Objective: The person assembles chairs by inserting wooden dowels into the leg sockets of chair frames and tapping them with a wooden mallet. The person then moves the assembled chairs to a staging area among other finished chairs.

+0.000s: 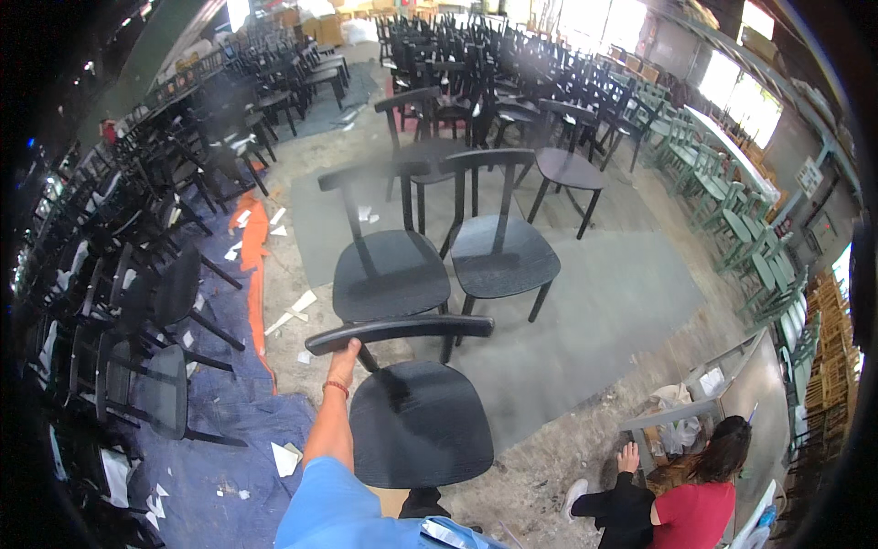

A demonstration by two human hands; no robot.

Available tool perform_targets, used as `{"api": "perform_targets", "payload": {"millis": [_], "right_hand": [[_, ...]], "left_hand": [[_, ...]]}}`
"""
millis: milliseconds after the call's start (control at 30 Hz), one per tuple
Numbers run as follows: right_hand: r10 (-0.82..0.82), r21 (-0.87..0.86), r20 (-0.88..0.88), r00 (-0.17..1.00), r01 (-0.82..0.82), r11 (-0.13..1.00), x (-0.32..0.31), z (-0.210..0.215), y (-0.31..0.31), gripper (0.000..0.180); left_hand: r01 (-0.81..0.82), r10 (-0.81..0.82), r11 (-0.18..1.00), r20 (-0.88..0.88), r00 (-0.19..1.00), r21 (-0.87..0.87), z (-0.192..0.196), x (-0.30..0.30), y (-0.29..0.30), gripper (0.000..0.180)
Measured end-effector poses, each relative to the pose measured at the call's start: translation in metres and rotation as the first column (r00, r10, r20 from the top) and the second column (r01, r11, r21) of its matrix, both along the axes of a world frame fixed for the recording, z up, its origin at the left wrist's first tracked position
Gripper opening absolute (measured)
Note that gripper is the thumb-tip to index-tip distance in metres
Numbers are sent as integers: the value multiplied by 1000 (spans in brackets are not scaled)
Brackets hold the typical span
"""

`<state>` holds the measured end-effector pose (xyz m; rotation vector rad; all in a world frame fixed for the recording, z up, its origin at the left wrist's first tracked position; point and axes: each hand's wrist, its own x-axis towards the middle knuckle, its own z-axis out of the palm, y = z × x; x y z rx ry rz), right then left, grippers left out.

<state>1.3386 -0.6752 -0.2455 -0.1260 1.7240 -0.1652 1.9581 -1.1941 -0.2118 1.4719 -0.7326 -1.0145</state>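
Note:
My left hand [342, 364] is closed round the left part of the curved top rail of a black wooden chair [421, 425]. The chair stands right in front of me, its round-cornered dark seat below the rail. Just beyond it are two more black chairs side by side, a left one [389, 274] and a right one [505, 256], with the same curved back rails. The underside and most legs of the held chair are hidden. No part of my right hand shows.
Many black chairs [512, 55] crowd the back, and more black chairs [169, 384] lie along a blue cloth [219, 457] at left. Green chairs [732, 220] line the right. A person in red [700, 503] crouches at lower right by an open drawer [672, 416]. Paper scraps [302, 302] litter the floor.

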Motion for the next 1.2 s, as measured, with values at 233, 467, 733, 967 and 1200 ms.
{"api": "perform_targets", "payload": {"millis": [233,467,733,967,1200], "right_hand": [[502,-281,-192,843,-538,795,-2,-28,-59,36],[697,-377,-298,652,-752,541,17,-42,-115,31],[760,-377,-343,552,-822,427,69,-31,-124,27],[745,-327,-396,537,-840,432,84,-28,-111,22],[710,-285,-432,556,-831,478,61,-38,-72,19]], "left_hand": [[115,-139,975,115,984,192,104,-67,161,59],[129,-123,992,211,970,-15,62,-78,250,71],[228,-216,973,242,946,-23,108,-95,306,67],[344,-303,936,337,892,-69,71,-87,298,76],[338,-267,930,374,888,-141,89,-90,288,61]]}}
